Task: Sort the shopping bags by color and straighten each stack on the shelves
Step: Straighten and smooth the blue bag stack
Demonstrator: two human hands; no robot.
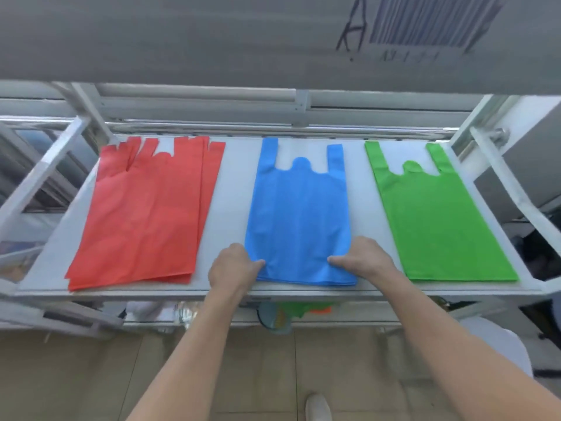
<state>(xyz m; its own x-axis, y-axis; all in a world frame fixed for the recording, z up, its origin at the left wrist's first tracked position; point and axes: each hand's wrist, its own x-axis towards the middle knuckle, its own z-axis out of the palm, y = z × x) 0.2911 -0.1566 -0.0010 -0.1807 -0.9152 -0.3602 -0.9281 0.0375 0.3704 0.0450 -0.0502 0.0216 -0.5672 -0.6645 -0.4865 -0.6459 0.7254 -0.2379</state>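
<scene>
The person's forearms are bare along all that shows of them, up to the wrists at the front edge of the shelf (230, 208). The left hand (233, 268) and the right hand (364, 258), both at that same front edge, are bare as well, with knuckles and thumbs plainly seen. The picture is too soft to make out nails or fine marks. Well below the shelf, between the forearms, shows the rounded toe of one pale, off-white shoe (317, 407).
</scene>
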